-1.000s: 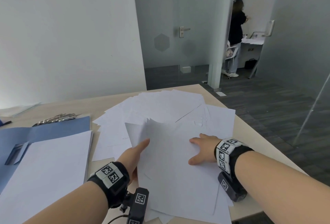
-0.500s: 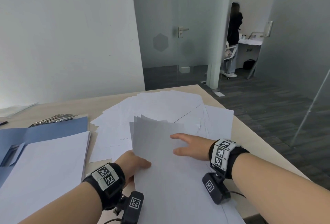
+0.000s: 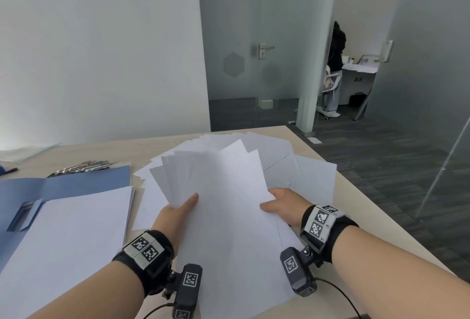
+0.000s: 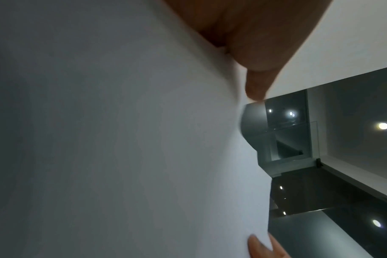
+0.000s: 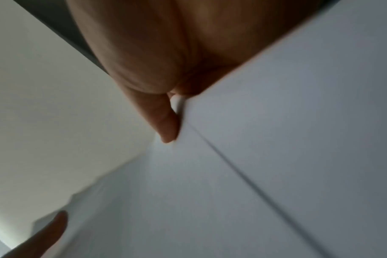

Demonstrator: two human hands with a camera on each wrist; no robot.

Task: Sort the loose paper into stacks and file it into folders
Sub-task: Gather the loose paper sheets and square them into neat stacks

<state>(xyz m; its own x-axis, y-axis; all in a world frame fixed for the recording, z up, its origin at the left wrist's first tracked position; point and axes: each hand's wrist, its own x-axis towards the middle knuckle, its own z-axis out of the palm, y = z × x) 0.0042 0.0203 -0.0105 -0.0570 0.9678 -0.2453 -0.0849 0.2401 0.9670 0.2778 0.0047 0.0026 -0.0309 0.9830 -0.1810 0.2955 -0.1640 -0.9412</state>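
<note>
Thumb [image 5: 166, 125] against paper [image 5: 276, 139] — blurred

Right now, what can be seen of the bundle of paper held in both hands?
The bundle of paper is plain white sheets, unevenly fanned at the far edge. It is raised and tilted above the loose sheets on the table. The left hand pinches its left edge, thumb on top; the right hand grips its right edge.

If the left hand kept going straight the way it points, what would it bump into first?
Probably the loose sheets spread on the table beyond it; the left hand already grips the lifted bundle, and depth is unclear.
</note>
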